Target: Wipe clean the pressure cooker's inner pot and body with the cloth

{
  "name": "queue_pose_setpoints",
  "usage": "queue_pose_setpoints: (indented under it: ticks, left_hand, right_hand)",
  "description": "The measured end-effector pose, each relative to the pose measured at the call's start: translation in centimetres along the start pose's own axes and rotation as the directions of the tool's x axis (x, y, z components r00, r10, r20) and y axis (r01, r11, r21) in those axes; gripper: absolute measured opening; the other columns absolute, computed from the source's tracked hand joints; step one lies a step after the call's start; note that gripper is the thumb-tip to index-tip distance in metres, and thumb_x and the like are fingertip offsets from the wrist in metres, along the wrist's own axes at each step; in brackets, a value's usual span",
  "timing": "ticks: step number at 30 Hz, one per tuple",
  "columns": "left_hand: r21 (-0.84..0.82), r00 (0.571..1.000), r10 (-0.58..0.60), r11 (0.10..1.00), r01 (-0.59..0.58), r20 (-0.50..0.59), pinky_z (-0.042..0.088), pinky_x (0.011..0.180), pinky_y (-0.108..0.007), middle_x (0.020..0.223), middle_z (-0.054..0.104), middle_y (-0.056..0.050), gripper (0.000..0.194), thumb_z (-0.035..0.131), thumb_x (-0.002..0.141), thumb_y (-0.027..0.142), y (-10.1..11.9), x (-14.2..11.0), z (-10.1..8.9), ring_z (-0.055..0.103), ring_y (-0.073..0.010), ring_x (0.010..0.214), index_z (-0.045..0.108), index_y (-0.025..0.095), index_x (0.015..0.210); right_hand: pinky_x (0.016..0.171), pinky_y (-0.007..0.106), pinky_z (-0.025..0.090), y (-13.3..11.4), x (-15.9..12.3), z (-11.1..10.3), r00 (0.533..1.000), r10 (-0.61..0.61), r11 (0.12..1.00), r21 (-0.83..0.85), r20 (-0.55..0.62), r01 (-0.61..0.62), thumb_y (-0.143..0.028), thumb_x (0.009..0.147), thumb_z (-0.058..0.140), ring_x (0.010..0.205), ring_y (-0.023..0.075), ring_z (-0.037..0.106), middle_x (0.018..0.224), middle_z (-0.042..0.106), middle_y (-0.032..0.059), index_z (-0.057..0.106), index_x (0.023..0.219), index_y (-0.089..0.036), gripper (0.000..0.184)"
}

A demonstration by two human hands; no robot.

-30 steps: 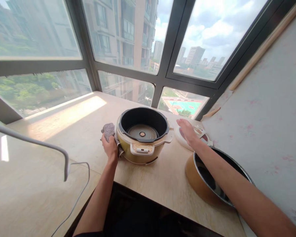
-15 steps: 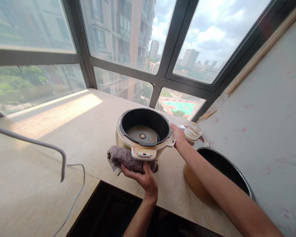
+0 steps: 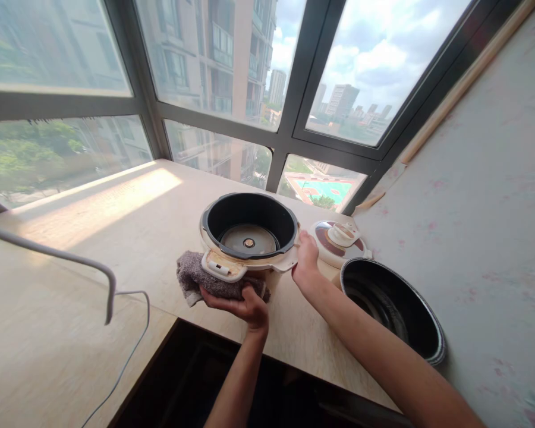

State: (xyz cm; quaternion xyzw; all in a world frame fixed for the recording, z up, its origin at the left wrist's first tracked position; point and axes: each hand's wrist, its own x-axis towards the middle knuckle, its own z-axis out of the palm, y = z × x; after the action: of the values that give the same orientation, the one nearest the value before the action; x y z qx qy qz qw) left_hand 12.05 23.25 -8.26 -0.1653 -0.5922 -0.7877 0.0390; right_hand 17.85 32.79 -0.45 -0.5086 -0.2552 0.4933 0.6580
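In the head view, an electric pressure cooker body (image 3: pixel 289 261), cream outside with a dark inside and a round metal plate at its bottom, sits upright on the pale counter. My left hand (image 3: pixel 243 306) holds a grey-brown towel (image 3: pixel 194 276) against the cooker's near side, below its front handle (image 3: pixel 223 267). The palm is turned up, with the fingers partly hidden by the cloth. My right hand (image 3: pixel 307 255) grips the right side of the cooker's rim; its fingertips are out of sight behind it.
A black inner pot (image 3: pixel 395 303) stands on the right, partly behind my right forearm. Beyond it, a white and brown lid (image 3: pixel 336 241) lies by the papered wall. A grey cable (image 3: pixel 129 356) hangs at the left. Windows (image 3: pixel 223 59) border the counter (image 3: pixel 93 249).
The cooker has turned, its front handle swinging left. My left hand and the towel have shifted left with it. My right hand keeps to the rim, and more of the lid and inner pot shows.
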Motion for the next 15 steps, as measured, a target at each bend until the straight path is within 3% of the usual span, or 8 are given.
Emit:
queue_pose_setpoints:
  ticks: [3, 8, 12, 15]
  left_hand:
    - [0.011, 0.997, 0.061, 0.998, -0.061, -0.043, 0.017, 0.126, -0.046, 0.156, 0.028, -0.023, 0.087, 0.047, 0.068, 0.012, -0.1, 2.2, -0.2, 0.025, -0.0287, 0.151, 0.026, 0.005, 0.152]
    - [0.007, 0.992, 0.105, 0.995, -0.104, -0.066, 0.024, 0.123, -0.040, 0.155, 0.037, -0.019, 0.080, 0.046, 0.071, 0.015, -1.4, 5.9, -0.7, 0.034, -0.0269, 0.146, 0.035, 0.007, 0.150]
    - [-0.030, 0.999, 0.033, 0.999, -0.033, -0.031, 0.025, 0.123, -0.038, 0.154, 0.041, -0.015, 0.072, 0.047, 0.077, 0.018, -3.2, 10.2, -1.0, 0.035, -0.0248, 0.147, 0.040, 0.012, 0.149]
    - [-0.110, 0.994, -0.081, 0.990, 0.088, 0.067, 0.028, 0.121, -0.040, 0.148, 0.047, -0.013, 0.063, 0.048, 0.083, 0.025, -4.9, 14.0, -0.8, 0.040, -0.0252, 0.143, 0.042, 0.015, 0.145]
  right_hand:
    - [0.084, 0.029, 0.051, 0.5, -2.2, 0.1, 1.000, 0.002, 0.999, -0.046, -0.014, -0.002, -0.031, 0.094, 0.046, 0.083, 0.0135, 0.058, 0.086, 0.060, -0.0022, 0.054, 0.094, -0.020, 0.013]
    - [0.102, 0.035, 0.045, 0.8, -6.5, 0.2, 0.999, 0.040, 0.992, -0.122, -0.006, -0.040, -0.037, 0.097, 0.042, 0.105, 0.0168, 0.058, 0.111, 0.061, 0.0032, 0.049, 0.115, -0.022, 0.025]
    - [0.115, 0.038, 0.035, 0.9, -9.8, 0.3, 0.995, 0.084, 0.983, -0.167, 0.052, -0.074, -0.038, 0.097, 0.043, 0.125, 0.0185, 0.052, 0.138, 0.054, 0.0067, 0.038, 0.137, -0.024, 0.043]
    - [0.119, 0.039, 0.031, 1.1, -11.8, 0.4, 0.990, 0.114, 0.979, -0.178, 0.087, -0.097, -0.037, 0.095, 0.045, 0.134, 0.0193, 0.047, 0.148, 0.047, 0.0077, 0.030, 0.146, -0.024, 0.055]
